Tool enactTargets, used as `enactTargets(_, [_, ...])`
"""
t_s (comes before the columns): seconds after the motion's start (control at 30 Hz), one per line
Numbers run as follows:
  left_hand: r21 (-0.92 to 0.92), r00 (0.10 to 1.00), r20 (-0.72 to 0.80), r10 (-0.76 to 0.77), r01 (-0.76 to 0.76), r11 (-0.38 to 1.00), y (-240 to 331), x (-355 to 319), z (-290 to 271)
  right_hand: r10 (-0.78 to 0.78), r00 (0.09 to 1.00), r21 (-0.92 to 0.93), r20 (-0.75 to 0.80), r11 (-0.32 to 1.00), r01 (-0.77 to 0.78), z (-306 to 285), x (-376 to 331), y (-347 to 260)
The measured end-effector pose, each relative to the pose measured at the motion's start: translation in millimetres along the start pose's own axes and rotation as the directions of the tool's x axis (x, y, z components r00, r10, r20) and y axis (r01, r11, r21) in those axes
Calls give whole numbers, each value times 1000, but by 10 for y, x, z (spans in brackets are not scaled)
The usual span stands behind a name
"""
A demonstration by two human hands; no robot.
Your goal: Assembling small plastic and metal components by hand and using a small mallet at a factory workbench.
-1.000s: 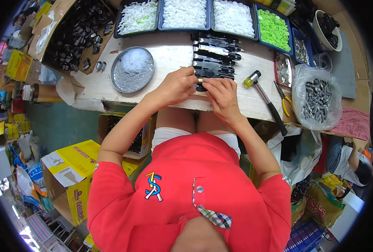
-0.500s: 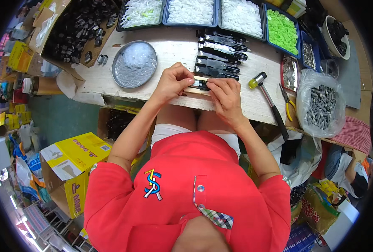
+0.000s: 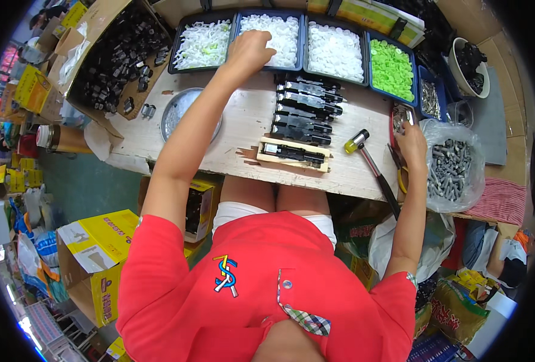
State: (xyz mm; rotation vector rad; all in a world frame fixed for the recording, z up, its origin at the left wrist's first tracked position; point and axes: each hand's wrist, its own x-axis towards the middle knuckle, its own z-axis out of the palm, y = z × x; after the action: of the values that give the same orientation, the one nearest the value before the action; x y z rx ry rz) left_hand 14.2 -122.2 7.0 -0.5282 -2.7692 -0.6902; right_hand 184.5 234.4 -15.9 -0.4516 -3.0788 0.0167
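Note:
Over the second blue tray from the left, full of small white plastic pieces (image 3: 287,39), my left hand (image 3: 249,51) has its fingers curled down among them; the fingertips are hidden. On the right, my right hand (image 3: 411,145) dips closed fingertips into a small red tray (image 3: 392,122) of shiny metal bits (image 3: 402,112). What either hand pinches is too small to make out. A black metal mechanism (image 3: 291,152) lies in a pale wooden holder (image 3: 285,163) near the table's front edge. Behind it several similar black mechanisms (image 3: 307,111) lie in a row.
A round metal dish (image 3: 174,114) sits under my left forearm. Right of the holder lie a hammer (image 3: 370,160) and yellow-handled pliers (image 3: 403,178). A plastic bag of grey metal parts (image 3: 451,172) stands at the right; a carton of black parts (image 3: 123,66) is far left.
Both hands have left the wooden holder, which now rests on the table with the mechanism in it. My left hand went forward to the white pieces, my right hand rightward to the red tray.

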Motion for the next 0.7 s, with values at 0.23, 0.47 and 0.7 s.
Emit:
enactTargets(0.23, [-45,948,313,49,-37,998,-181,367,176,29,999,15,-45,999,-28,91,89,-45])
enactTargets(0.47, [-728,953,297,-53,262,634,-176,192,-129,1,979,328,-204,942,68,210,60,231])
enactTargets(0.7, [-920,956,284,-80,295,259,76,-404,-245,170,982,753,-80,656,-53,192,9,204])
